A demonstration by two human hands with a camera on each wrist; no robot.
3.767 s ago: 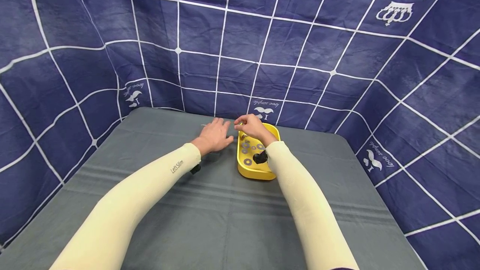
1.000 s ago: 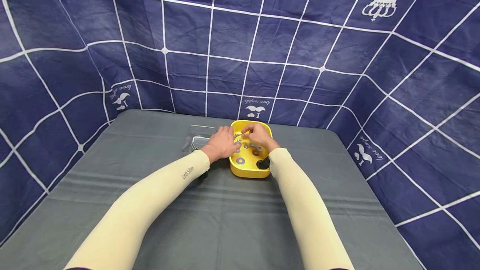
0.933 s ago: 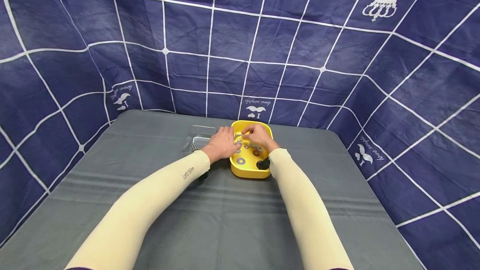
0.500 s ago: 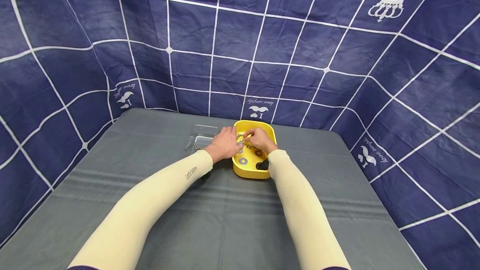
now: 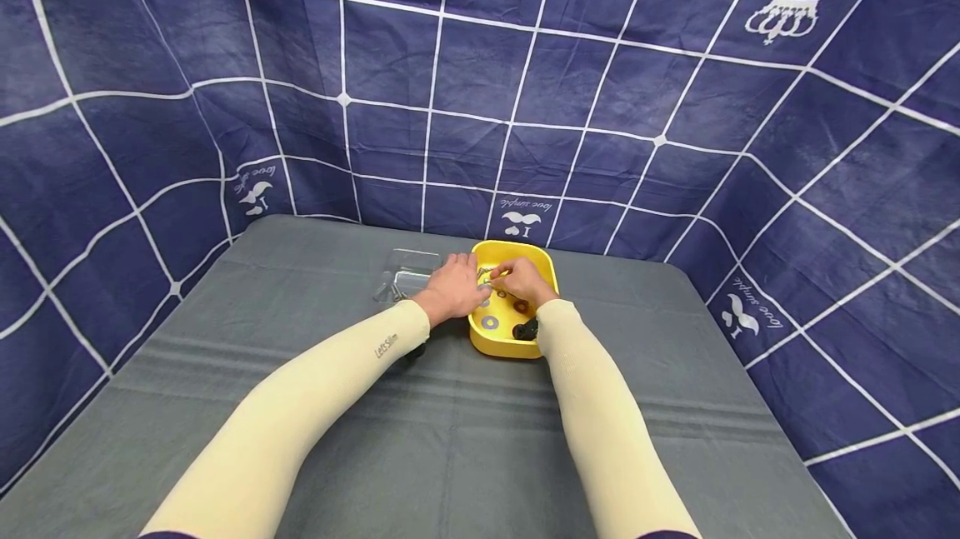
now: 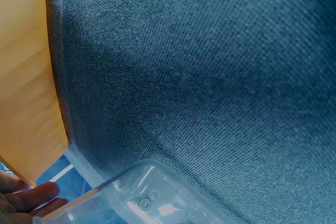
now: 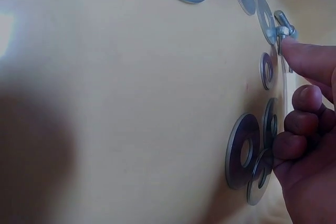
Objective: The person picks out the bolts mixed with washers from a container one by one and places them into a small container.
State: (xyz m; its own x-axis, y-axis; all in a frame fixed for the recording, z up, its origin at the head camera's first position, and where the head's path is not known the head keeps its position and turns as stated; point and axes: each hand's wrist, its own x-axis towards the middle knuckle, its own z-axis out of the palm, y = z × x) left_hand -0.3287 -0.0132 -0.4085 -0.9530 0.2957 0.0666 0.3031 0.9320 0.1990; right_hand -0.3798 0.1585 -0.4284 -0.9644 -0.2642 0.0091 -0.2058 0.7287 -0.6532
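Note:
In the head view a yellow tray (image 5: 504, 349) holds flat metal washers (image 5: 490, 322) and a few small bolts (image 5: 483, 272) near its far left corner. My right hand (image 5: 521, 279) reaches down inside it. In the right wrist view the thumb is against a small bolt (image 7: 282, 31), pinching it, while the other fingers curl over washers (image 7: 243, 150); the index finger is hidden. My left hand (image 5: 454, 285) rests at the tray's left rim, fingers fairly straight. A clear plastic box (image 5: 412, 262) stands left of that hand, and its corner shows in the left wrist view.
A grey cloth (image 5: 450, 431) covers the table. Blue curtain (image 5: 502, 64) with white lines rises behind and on both sides. Some metal pieces (image 5: 397, 287) show in the clear box. The dark wrist camera (image 5: 527, 329) overlaps the tray's near right part.
From above the clear box, my left hand has moved right to the tray's rim. My right hand has gone down into the tray, its fingertips closing in on the bolts over the last second.

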